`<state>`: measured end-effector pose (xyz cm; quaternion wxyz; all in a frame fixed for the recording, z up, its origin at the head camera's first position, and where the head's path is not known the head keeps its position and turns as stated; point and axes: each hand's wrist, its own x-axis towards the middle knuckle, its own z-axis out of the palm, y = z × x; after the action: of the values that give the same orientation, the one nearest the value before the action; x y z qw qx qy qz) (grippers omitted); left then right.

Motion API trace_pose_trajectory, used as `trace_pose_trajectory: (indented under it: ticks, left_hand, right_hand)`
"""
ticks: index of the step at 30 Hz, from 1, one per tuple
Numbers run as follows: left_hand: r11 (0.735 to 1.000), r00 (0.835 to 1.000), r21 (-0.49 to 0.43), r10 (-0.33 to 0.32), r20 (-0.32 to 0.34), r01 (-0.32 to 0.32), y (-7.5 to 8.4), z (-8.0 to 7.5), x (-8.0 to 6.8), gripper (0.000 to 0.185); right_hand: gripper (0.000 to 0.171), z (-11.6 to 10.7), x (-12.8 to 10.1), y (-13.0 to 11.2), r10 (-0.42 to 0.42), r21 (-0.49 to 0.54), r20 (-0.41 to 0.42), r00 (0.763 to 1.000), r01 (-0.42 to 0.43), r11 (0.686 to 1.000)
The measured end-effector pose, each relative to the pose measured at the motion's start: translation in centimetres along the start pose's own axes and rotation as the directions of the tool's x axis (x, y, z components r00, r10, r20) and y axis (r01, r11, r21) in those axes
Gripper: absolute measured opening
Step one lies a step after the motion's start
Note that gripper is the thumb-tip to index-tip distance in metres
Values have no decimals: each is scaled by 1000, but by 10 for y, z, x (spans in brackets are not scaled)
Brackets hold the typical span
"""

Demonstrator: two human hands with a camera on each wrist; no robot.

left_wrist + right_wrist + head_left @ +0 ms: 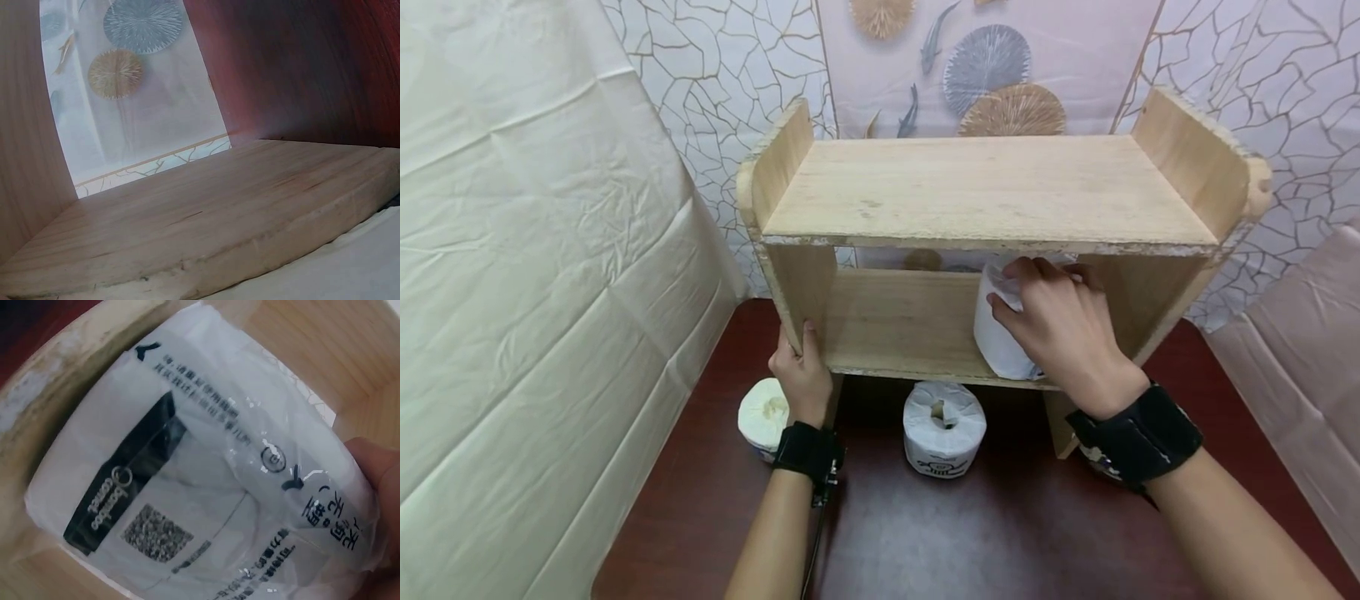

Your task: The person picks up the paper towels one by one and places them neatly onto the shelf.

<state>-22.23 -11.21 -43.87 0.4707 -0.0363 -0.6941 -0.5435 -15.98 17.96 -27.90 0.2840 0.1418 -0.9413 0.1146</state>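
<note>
Gripping a wrapped toilet paper roll [1003, 329], the right hand [1063, 329] has its fingers curled over the top and side of it. That roll stands upright on the lower board of the wooden shelf unit [985, 192], at the right end, close to the side panel. Its plastic wrap carries a black label and a printed code, seen in the right wrist view. The left hand [801, 379] clasps the front edge of the unit's left side panel, thumb upward. Two further rolls [943, 427] stand on the dark red counter [1000, 533], one beneath the shelf, one [763, 412] behind the left hand.
</note>
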Motion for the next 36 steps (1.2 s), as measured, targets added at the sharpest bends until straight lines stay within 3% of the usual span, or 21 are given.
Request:
trace_pose_trajectory:
  ticks: [6, 15, 31, 36]
  left_hand:
    - [1000, 1000, 8, 5, -1, -5, 19, -1, 2, 22]
    - [1000, 1000, -12, 9, 0, -9, -10, 2, 3, 23]
    - [999, 999, -15, 41, 0, -41, -18, 0, -3, 26]
    - [998, 999, -24, 52, 0, -52, -18, 1, -2, 28]
  right_hand:
    - [25, -4, -2, 4, -15, 50, 33, 999, 14, 999]
    - [29, -14, -2, 11, -14, 86, 58, 998, 9, 996]
    - [29, -24, -9, 24, -45, 135, 120, 992, 29, 990]
    - [30, -24, -11, 28, -140, 80, 80, 987, 134, 988]
